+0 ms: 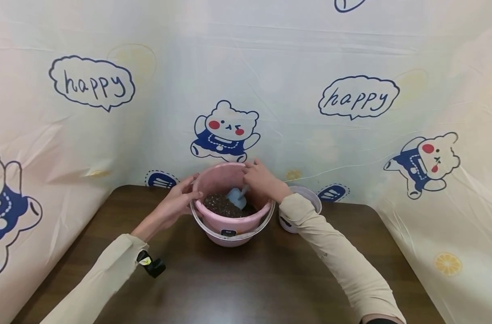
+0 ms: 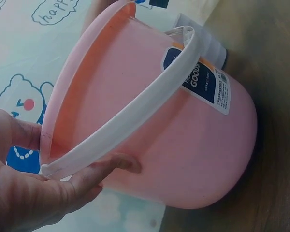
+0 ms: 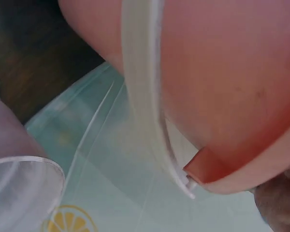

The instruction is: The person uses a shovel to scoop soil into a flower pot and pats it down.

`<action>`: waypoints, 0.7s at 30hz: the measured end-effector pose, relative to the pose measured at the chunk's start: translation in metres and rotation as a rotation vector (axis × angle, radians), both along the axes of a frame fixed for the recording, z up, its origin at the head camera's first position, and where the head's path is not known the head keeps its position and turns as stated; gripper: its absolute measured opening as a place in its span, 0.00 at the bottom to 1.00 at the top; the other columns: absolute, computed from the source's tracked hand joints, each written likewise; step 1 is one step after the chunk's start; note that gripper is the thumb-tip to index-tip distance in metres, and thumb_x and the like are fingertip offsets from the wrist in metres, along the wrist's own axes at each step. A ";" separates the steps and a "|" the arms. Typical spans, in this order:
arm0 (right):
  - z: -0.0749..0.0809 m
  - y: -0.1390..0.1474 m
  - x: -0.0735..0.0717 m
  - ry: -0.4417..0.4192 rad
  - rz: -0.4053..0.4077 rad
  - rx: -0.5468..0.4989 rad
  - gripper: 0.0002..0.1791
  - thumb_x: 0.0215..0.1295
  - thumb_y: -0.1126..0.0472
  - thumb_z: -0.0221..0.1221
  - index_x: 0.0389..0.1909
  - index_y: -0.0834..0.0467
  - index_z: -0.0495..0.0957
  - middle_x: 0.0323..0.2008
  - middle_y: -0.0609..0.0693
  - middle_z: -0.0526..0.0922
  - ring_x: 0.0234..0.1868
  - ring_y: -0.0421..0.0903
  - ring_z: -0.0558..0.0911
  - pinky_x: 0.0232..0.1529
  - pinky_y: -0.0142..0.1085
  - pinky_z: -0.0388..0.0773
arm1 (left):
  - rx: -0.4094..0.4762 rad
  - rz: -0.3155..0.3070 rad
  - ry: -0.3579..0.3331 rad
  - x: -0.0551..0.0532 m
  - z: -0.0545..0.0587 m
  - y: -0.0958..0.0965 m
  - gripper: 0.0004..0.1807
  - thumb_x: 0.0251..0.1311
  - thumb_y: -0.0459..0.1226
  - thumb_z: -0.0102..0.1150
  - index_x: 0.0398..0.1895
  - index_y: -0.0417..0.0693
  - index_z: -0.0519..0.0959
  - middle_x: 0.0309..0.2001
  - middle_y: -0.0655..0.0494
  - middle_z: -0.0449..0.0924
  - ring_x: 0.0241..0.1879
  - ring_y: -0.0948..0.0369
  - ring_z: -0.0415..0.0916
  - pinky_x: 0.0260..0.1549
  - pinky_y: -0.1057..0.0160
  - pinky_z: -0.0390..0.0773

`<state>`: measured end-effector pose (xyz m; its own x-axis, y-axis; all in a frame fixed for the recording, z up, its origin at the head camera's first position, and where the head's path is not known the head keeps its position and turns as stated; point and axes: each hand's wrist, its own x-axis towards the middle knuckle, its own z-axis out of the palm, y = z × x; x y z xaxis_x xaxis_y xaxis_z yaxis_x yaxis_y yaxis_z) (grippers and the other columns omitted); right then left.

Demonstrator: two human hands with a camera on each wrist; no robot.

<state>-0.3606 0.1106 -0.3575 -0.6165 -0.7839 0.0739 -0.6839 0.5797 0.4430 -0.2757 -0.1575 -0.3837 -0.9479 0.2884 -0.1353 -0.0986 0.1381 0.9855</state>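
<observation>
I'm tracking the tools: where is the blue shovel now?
In the head view, the blue shovel is inside the pink bucket, at the dark soil, just left of the right hand, which holds it.

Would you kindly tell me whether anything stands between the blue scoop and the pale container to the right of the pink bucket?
Yes: the right wall of the pink bucket stands between the blue scoop inside it and the pale container outside. In the head view, the right sleeve also covers part of that container.
</observation>
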 end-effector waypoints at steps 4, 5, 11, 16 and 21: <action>0.005 0.005 0.005 -0.161 -0.017 -0.094 0.07 0.65 0.55 0.71 0.39 0.52 0.91 0.41 0.49 0.87 0.49 0.50 0.77 0.52 0.46 0.68 | -0.019 0.001 -0.008 0.000 0.001 0.001 0.43 0.77 0.36 0.49 0.87 0.53 0.38 0.83 0.35 0.41 0.74 0.33 0.60 0.62 0.40 0.78; 0.005 0.005 0.006 -0.201 -0.016 -0.120 0.08 0.65 0.54 0.72 0.39 0.53 0.91 0.41 0.49 0.87 0.50 0.50 0.77 0.52 0.46 0.67 | -0.022 0.003 -0.011 0.000 0.002 0.002 0.43 0.77 0.36 0.49 0.87 0.53 0.38 0.84 0.36 0.41 0.74 0.33 0.59 0.63 0.38 0.76; 0.005 0.001 0.016 -0.304 -0.025 -0.177 0.10 0.67 0.55 0.71 0.43 0.57 0.89 0.42 0.51 0.87 0.48 0.50 0.79 0.55 0.47 0.66 | -0.029 0.010 -0.001 0.003 0.003 0.001 0.43 0.77 0.36 0.48 0.87 0.52 0.38 0.83 0.34 0.42 0.73 0.33 0.61 0.62 0.39 0.77; 0.002 -0.001 0.018 -0.286 -0.038 -0.166 0.09 0.67 0.60 0.69 0.44 0.60 0.88 0.44 0.52 0.88 0.50 0.50 0.79 0.58 0.48 0.65 | -0.020 0.001 0.006 0.002 0.001 0.001 0.43 0.77 0.36 0.48 0.87 0.52 0.38 0.83 0.34 0.42 0.71 0.33 0.64 0.58 0.44 0.82; 0.001 -0.004 0.022 -0.267 -0.012 -0.176 0.06 0.64 0.65 0.69 0.41 0.60 0.87 0.41 0.52 0.88 0.49 0.51 0.81 0.58 0.50 0.68 | -0.013 0.005 0.000 0.003 0.001 0.000 0.43 0.78 0.36 0.48 0.87 0.53 0.38 0.83 0.34 0.41 0.73 0.33 0.61 0.56 0.45 0.83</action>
<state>-0.3389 0.1068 -0.3561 -0.6416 -0.7659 0.0421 -0.7551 0.6403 0.1408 -0.2728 -0.1576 -0.3829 -0.9492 0.2823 -0.1393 -0.0994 0.1508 0.9835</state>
